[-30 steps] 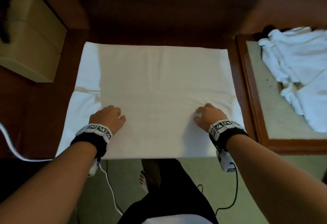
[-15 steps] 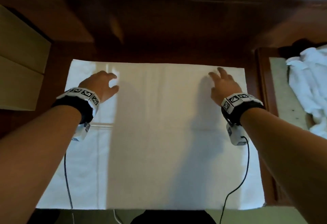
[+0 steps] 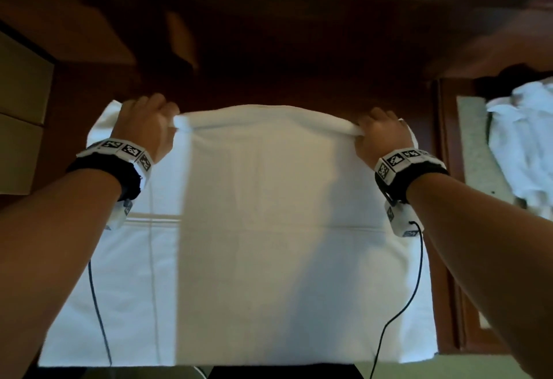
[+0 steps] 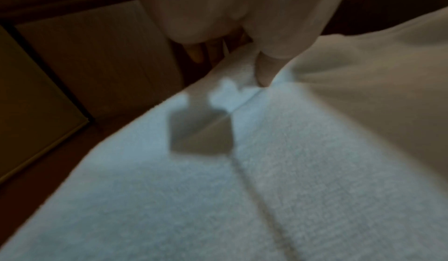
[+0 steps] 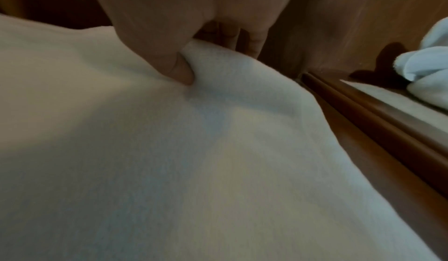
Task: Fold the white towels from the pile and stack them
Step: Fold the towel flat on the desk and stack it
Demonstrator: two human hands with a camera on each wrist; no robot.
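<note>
A white towel [image 3: 269, 229] lies spread over the dark wooden table [image 3: 269, 49], its near edge at the table's front. My left hand [image 3: 146, 124] grips the towel's far edge near the left corner, and my right hand [image 3: 380, 133] grips the same edge near the right corner. That far edge is bunched and lifted a little between them. In the left wrist view the thumb [image 4: 265, 69] presses into the towel [image 4: 242, 188]. In the right wrist view the thumb [image 5: 179, 71] pinches a fold of the towel [image 5: 194, 159] against the fingers. A pile of crumpled white towels [image 3: 526, 139] lies at the right.
The towel pile lies on a wood-framed tray [image 3: 449, 169] right of the table. A tan cardboard box [image 3: 21, 109] stands at the left. Cables hang from both wrist bands over the towel. Dark bare table runs beyond the towel's far edge.
Both hands went from the towel's near part to its far edge, lay flat there half a second ago, and now grip and lift that edge.
</note>
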